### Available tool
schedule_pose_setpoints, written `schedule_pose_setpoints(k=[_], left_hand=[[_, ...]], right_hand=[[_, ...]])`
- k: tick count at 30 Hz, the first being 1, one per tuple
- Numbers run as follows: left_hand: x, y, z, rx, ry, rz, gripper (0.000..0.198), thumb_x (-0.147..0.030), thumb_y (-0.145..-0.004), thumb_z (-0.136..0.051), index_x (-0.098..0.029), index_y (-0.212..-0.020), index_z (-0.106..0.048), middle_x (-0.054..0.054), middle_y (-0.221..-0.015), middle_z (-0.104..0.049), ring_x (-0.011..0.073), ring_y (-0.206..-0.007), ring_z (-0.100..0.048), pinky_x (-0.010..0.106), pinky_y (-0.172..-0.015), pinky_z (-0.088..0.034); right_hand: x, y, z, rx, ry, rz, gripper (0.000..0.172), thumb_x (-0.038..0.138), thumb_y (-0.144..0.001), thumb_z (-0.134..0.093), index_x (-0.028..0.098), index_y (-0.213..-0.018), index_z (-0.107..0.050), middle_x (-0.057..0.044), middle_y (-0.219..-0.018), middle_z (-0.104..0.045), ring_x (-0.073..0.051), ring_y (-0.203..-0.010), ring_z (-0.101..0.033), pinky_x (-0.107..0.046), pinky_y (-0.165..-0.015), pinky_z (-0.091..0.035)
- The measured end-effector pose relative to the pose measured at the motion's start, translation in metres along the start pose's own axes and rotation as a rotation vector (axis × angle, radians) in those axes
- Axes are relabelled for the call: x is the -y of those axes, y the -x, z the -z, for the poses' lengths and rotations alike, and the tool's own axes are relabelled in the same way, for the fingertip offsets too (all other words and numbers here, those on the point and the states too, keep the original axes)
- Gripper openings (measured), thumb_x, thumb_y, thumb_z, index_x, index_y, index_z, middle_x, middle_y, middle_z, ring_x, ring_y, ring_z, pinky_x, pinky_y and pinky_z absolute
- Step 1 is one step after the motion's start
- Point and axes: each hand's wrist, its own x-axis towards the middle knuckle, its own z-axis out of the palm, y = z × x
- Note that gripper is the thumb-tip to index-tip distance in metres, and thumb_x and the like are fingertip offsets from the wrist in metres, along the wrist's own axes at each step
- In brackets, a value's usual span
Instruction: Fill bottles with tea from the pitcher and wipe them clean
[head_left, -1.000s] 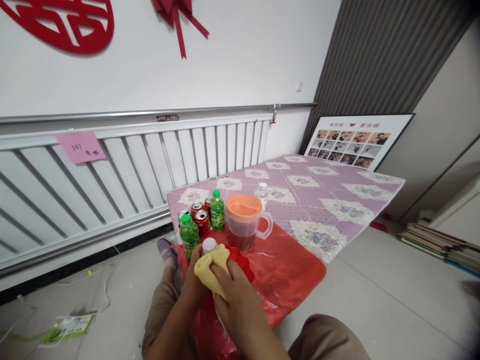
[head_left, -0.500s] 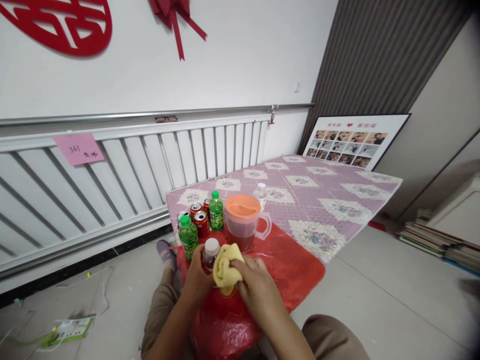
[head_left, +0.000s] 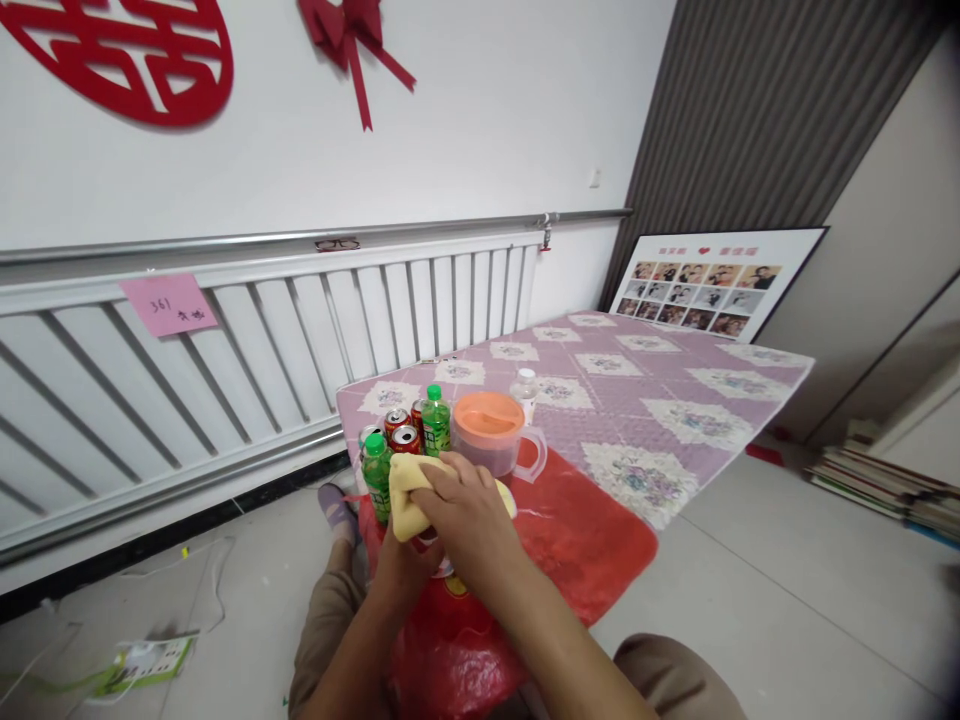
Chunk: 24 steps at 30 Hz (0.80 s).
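Observation:
My right hand [head_left: 472, 515] grips a folded yellow cloth [head_left: 409, 495] and presses it over the top of the bottle in my left hand. My left hand [head_left: 409, 558] is wrapped round that bottle, which is almost wholly hidden now by the cloth and my fingers; half a second ago its white cap showed. Just beyond, two green-capped bottles, one nearer [head_left: 376, 472] and one farther [head_left: 435, 422], stand beside several drink cans [head_left: 406, 440]. A clear pitcher [head_left: 480, 445] with an orange lid [head_left: 489, 413] stands behind my right hand.
A red plastic sheet [head_left: 592, 530] covers the near part of the table, over a purple floral tablecloth [head_left: 630, 400]. Another white-capped bottle [head_left: 525, 395] stands behind the pitcher. A white radiator [head_left: 300, 350] runs along the wall, and a photo board [head_left: 712, 280] leans at the back right.
My right hand has moved left with the yellow cloth, from beside the bottle to on top of it. The white cap is now covered. The camera view has shifted slightly.

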Motion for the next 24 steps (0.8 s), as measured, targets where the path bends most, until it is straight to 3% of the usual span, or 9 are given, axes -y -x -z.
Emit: schedule_pose_setpoints(k=[4,9,19,21,24], left_hand=[[-0.004,0.0,0.002,0.016,0.027,-0.005,0.069,-0.021,-0.068,-0.07,-0.018,-0.13,-0.039,0.013,-0.123,-0.06,0.028,-0.112,-0.06,0.042,-0.097,-0.048],[0.0,-0.001,0.002,0.025,0.069,-0.001,0.068,-0.017,-0.066,-0.07,-0.022,-0.126,-0.038,0.009,-0.122,-0.057,0.0236,-0.108,-0.061,0.043,-0.099,-0.047],[0.002,-0.001,0.002,-0.009,-0.021,-0.005,0.067,-0.021,-0.065,-0.071,-0.02,-0.125,-0.04,0.01,-0.125,-0.055,0.0235,-0.113,-0.058,0.04,-0.101,-0.045],[0.001,-0.001,0.002,-0.017,-0.049,-0.007,0.066,-0.021,-0.065,-0.071,-0.02,-0.124,-0.041,0.009,-0.124,-0.056,0.0233,-0.113,-0.058,0.039,-0.101,-0.045],[0.0,-0.001,0.002,-0.008,-0.038,-0.008,0.065,-0.021,-0.066,-0.071,-0.021,-0.124,-0.041,0.009,-0.123,-0.056,0.023,-0.11,-0.059,0.039,-0.1,-0.046]], right_hand=[[-0.01,-0.012,-0.003,0.029,0.05,-0.021,0.022,0.023,-0.09,-0.055,0.028,-0.109,-0.065,-0.003,-0.135,-0.055,-0.032,-0.13,-0.035,-0.045,-0.097,-0.034],[-0.036,-0.012,-0.02,0.045,-0.03,-0.243,0.033,0.018,-0.09,-0.05,0.028,-0.12,-0.059,-0.008,-0.126,-0.058,-0.025,-0.113,-0.047,-0.034,-0.087,-0.041],[-0.044,0.039,-0.075,0.188,-0.121,-0.552,0.037,0.011,-0.083,-0.047,0.011,-0.117,-0.06,-0.017,-0.101,-0.065,-0.023,-0.079,-0.065,-0.03,-0.067,-0.044],[-0.043,0.045,-0.078,0.189,-0.155,-0.58,0.038,0.009,-0.081,-0.047,0.011,-0.117,-0.06,-0.018,-0.103,-0.065,-0.023,-0.08,-0.066,-0.03,-0.068,-0.046],[-0.039,0.049,-0.074,0.143,-0.2,-0.589,0.042,0.007,-0.081,-0.044,0.011,-0.12,-0.058,-0.018,-0.113,-0.062,-0.023,-0.097,-0.064,-0.03,-0.082,-0.046]])
